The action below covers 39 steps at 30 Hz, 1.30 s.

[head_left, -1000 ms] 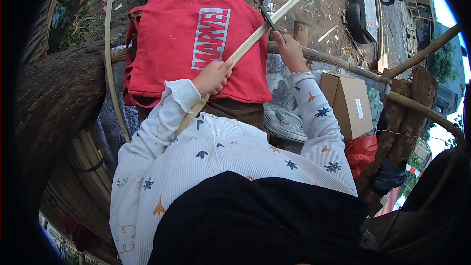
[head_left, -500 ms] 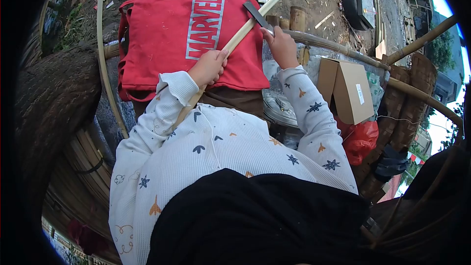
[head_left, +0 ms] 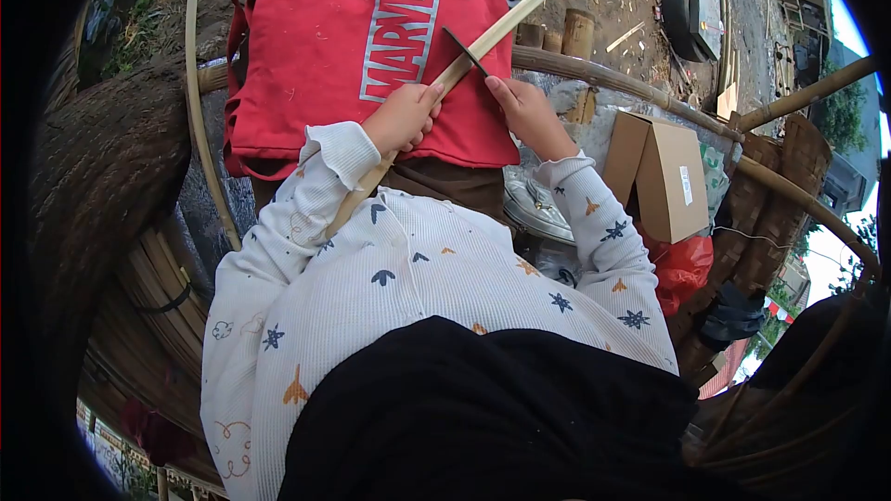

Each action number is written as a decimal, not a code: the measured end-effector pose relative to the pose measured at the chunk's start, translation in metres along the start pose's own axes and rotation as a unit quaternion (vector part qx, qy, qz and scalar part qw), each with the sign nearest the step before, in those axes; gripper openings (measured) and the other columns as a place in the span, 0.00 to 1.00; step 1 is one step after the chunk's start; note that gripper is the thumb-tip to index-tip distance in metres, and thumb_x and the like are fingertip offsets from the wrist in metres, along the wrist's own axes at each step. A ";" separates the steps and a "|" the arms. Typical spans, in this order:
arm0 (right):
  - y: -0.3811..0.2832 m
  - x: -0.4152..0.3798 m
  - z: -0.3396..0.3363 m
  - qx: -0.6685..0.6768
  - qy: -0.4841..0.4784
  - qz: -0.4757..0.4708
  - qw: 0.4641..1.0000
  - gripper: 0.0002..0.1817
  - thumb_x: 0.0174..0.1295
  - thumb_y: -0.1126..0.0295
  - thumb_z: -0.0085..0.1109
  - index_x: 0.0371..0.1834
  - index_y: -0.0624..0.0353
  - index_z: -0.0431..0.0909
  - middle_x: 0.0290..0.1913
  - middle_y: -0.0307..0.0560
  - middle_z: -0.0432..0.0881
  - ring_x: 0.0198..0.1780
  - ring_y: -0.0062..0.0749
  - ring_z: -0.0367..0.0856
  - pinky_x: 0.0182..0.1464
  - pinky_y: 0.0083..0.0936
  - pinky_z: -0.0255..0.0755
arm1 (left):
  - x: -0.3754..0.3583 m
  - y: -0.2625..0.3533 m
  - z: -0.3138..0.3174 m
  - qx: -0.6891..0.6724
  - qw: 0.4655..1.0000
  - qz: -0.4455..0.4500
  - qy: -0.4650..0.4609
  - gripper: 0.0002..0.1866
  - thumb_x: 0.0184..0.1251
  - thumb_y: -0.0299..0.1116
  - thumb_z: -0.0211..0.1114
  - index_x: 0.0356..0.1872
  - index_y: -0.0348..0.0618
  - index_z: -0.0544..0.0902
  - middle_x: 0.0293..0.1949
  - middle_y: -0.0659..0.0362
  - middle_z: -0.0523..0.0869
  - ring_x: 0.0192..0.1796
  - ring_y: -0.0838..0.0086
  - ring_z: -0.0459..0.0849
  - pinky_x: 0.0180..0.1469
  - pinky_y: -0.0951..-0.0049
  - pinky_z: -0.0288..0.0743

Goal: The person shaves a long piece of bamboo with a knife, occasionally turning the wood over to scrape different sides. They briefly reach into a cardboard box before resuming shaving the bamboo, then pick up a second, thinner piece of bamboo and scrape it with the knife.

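A long pale strip of split bamboo (head_left: 524, 11) slants from beside my body up to the top right, over a red cloth bag (head_left: 306, 46) with a MARVEL print on my lap. My left hand (head_left: 406, 118) is closed round the strip at its middle. Just above and to the right, my right hand (head_left: 529, 114) grips a knife (head_left: 465, 53), its handle hidden in my fingers. The dark blade lies across the strip, seen nearly edge-on.
An open cardboard box (head_left: 673, 181) stands at the right, above a red plastic bag (head_left: 682, 274). Bamboo poles (head_left: 613, 81) run behind the work area. A thick trunk (head_left: 111, 167) and bundled strips (head_left: 162, 292) are at the left.
My right hand has moved down and slightly right relative to the strip, and the blade has turned from its flat side to nearly edge-on. The view has shifted slightly.
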State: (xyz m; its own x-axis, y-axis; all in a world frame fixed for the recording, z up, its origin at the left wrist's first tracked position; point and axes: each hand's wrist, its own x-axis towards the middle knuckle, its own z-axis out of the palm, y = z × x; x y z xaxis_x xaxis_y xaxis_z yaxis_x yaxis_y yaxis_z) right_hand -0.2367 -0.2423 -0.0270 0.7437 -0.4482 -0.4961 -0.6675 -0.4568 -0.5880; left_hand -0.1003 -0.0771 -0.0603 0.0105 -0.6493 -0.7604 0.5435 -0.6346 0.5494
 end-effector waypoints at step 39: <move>0.004 0.011 0.052 -0.192 0.258 -0.090 0.943 0.33 0.53 0.34 0.50 0.22 0.58 0.72 0.14 0.52 0.75 0.19 0.48 0.79 0.21 0.39 0.72 | 0.019 -0.015 0.007 0.290 0.924 0.182 0.173 0.23 0.73 0.43 0.44 0.27 0.33 0.77 0.23 0.43 0.79 0.28 0.48 0.77 0.33 0.57 0.69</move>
State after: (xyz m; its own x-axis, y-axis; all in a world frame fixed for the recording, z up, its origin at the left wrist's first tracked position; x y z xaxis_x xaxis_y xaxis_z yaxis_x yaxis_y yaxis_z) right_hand -0.2291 -0.2089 -0.0676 0.7954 -0.6056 0.0250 -0.5698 -0.7611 -0.3099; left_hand -0.1141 -0.0828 -0.0801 0.4264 -0.7542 -0.4994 -0.0878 -0.5840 0.8070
